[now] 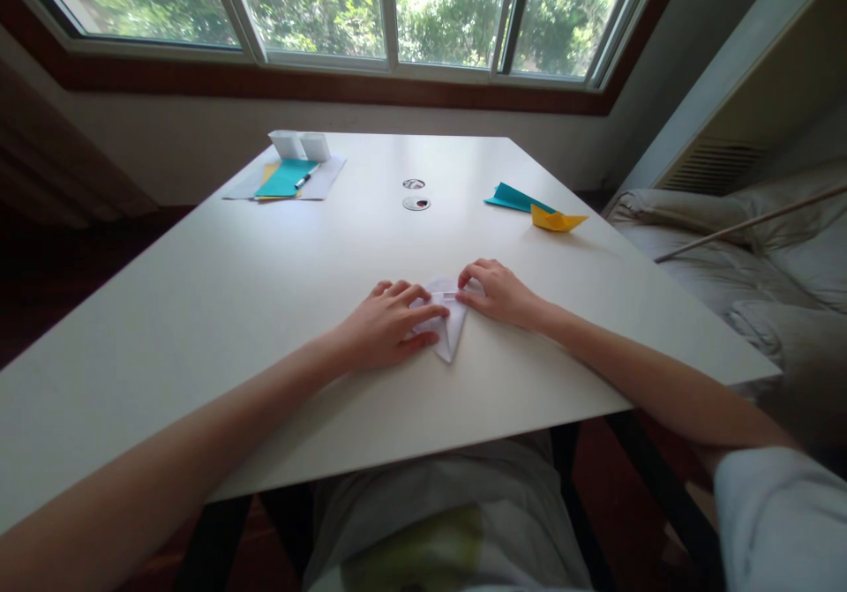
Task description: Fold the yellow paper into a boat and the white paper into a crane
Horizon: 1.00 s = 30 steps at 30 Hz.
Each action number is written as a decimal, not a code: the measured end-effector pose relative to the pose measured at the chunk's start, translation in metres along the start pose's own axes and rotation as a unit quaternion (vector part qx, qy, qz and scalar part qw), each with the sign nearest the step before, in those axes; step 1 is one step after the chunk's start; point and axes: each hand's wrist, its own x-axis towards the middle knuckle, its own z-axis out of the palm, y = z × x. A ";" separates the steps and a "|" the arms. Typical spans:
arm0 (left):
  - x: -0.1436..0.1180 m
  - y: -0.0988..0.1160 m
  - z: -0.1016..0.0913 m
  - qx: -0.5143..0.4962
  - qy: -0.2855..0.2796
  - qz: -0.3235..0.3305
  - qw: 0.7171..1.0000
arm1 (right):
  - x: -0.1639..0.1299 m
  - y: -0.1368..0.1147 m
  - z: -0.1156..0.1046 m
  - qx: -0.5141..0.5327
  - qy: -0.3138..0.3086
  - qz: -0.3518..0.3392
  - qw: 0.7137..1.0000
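Head view, white paper [453, 332]: lying folded to a point on the bench [278, 283], between both hands.
Left hand [390, 323]: fingers resting spread across the paper.
Right hand [499, 292]: fingers sitting curled at its right edge; we cannot tell whether they are pinching.
Fold: we are judging this as creasing, calling for steady holding and careful pressing.
Bench's far part: teal folded paper [516, 198] and yellow paper boat [559, 221] resting right, coloured sheets [281, 181] left.
Room: window [318, 10] letting daylight in.
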 end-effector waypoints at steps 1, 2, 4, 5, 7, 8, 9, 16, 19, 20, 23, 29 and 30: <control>0.000 0.001 0.000 0.000 0.002 -0.005 1.000 | 0.000 0.001 -0.001 -0.008 0.002 0.009 1.000; 0.000 0.002 0.000 0.001 0.004 -0.010 1.000 | 0.001 0.002 -0.001 -0.016 0.005 0.017 1.000; 0.000 0.004 0.001 0.002 0.009 -0.022 1.000 | 0.001 0.003 -0.003 -0.026 0.010 0.027 0.999; 0.000 0.006 0.001 0.003 0.010 -0.027 1.000 | 0.001 0.004 -0.004 -0.029 0.012 0.028 0.999; 0.000 0.007 0.001 0.005 0.012 -0.035 0.999 | 0.000 0.003 -0.005 -0.033 0.013 0.017 0.999; -0.001 0.008 0.001 0.005 0.012 -0.037 0.999 | 0.000 0.002 -0.006 -0.036 0.012 0.008 0.999; -0.001 0.008 0.001 0.005 0.012 -0.037 0.999 | -0.001 0.001 -0.006 -0.039 0.011 -0.003 0.999; -0.001 0.007 0.001 0.001 0.019 -0.034 0.999 | -0.009 -0.013 -0.009 -0.058 -0.015 -0.068 0.996; -0.002 0.007 0.000 0.001 0.017 -0.035 0.999 | -0.012 -0.018 -0.010 -0.055 -0.032 -0.088 0.994; -0.002 0.007 0.000 0.001 0.017 -0.035 0.999 | -0.013 -0.019 -0.010 -0.054 -0.037 -0.092 0.994; -0.002 0.007 0.000 0.002 0.015 -0.034 0.999 | -0.015 -0.023 -0.011 -0.046 -0.055 -0.099 0.992; -0.002 0.006 0.000 0.001 0.015 -0.032 0.999 | -0.017 -0.026 -0.013 -0.026 -0.083 -0.114 0.990; -0.002 0.006 0.001 0.001 0.015 -0.032 0.999 | -0.017 -0.027 -0.013 -0.024 -0.086 -0.116 0.989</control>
